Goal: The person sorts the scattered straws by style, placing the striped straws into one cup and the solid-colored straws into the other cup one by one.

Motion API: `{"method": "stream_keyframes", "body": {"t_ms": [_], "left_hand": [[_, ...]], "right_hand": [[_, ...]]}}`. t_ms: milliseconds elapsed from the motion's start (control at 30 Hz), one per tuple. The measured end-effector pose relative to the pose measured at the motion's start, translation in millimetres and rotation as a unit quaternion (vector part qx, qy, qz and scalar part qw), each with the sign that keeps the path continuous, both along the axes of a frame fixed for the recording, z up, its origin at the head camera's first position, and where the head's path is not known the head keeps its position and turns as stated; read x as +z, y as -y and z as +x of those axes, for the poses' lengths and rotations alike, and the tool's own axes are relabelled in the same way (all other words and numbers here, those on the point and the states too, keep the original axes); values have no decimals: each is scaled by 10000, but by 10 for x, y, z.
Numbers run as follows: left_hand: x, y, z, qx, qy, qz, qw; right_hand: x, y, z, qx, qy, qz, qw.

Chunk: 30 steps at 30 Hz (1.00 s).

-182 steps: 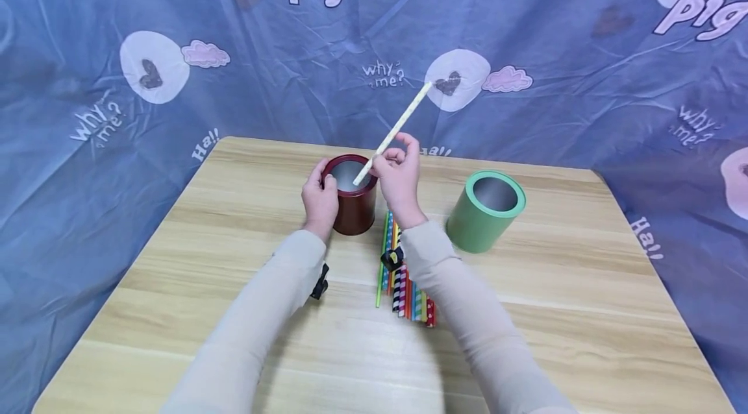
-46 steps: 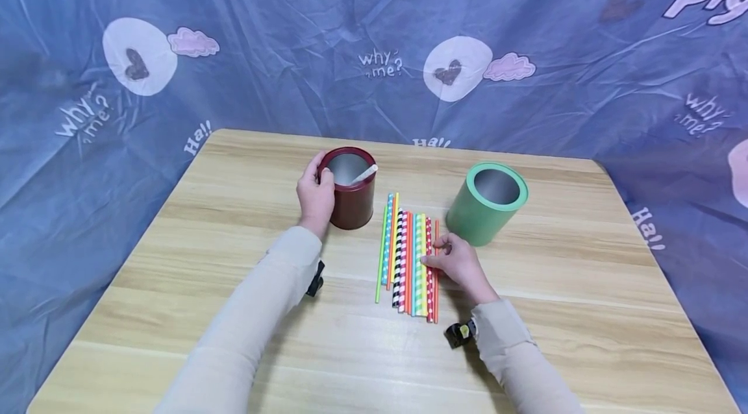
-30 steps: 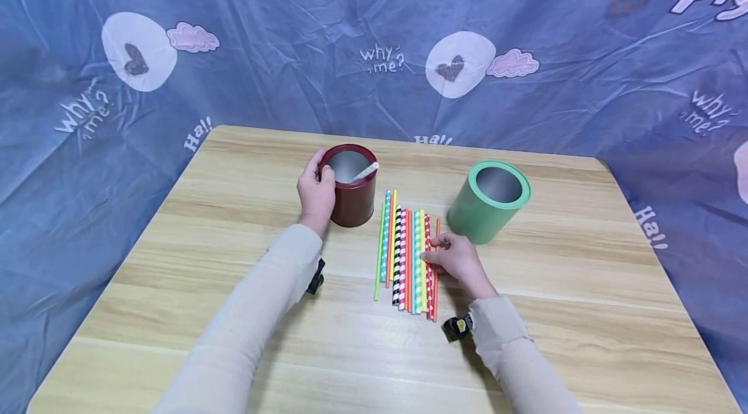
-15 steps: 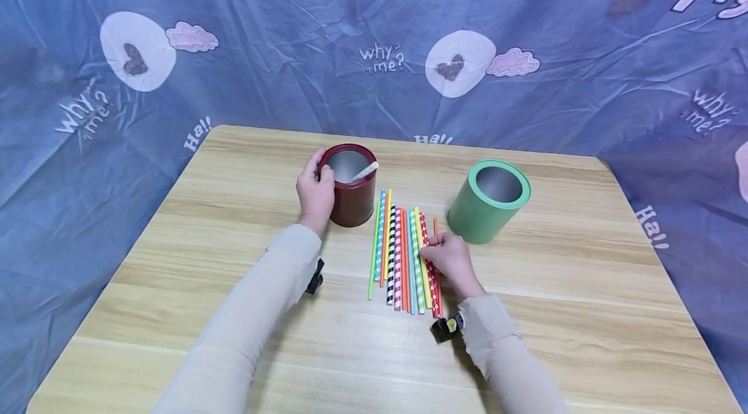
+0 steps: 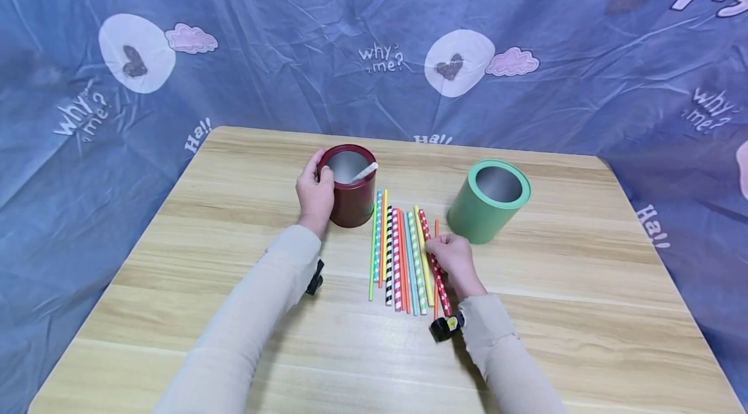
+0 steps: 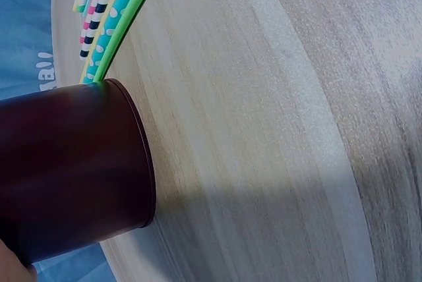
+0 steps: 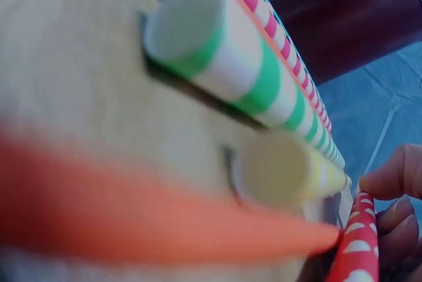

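My left hand grips the rim and side of a dark red can, which stands upright. A pale paper straw leans inside it, one end over the rim. My right hand pinches a red straw with white dots between thumb and fingers; the right wrist view shows the pinch on the red straw up close. This straw slants across a thin orange straw. To its left lies a row of several colourful straws, among them a green-striped straw and a yellow straw.
A green can stands just beyond my right hand, its visible inside grey. Everything rests on a light wooden table. A blue printed cloth hangs behind the table and at its sides.
The pale straw, earlier in my right hand over the red can, now leans inside it. My right hand went to the row; the straws shifted slightly left, and the dotted one turned aslant.
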State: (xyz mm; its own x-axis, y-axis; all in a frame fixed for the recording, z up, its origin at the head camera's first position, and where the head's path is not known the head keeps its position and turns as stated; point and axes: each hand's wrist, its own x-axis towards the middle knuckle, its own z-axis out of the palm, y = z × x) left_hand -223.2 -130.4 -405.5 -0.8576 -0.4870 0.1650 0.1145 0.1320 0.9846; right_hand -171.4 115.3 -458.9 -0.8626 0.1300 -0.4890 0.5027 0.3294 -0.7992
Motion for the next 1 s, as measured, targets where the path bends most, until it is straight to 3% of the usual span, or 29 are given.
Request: {"method": "stream_keyframes", "body": {"t_ms": [400,600,800,1000], "left_hand": [[-8,-3,5,-16,-31,-23,10000],[-7,0,14,-16,-73,-7,10000],[-16,6,6,16,-115,-35,9999],[-16,0,4,-19,-122,-42,9999]], "right_hand": [[50,-99,-25,24,350,-833,9959],[91,-132,-22,226,212,-1018,9943],[114,-108,-1,174,252,-1607,9865],[115,-111,12,277,168,-1652,9857]]}}
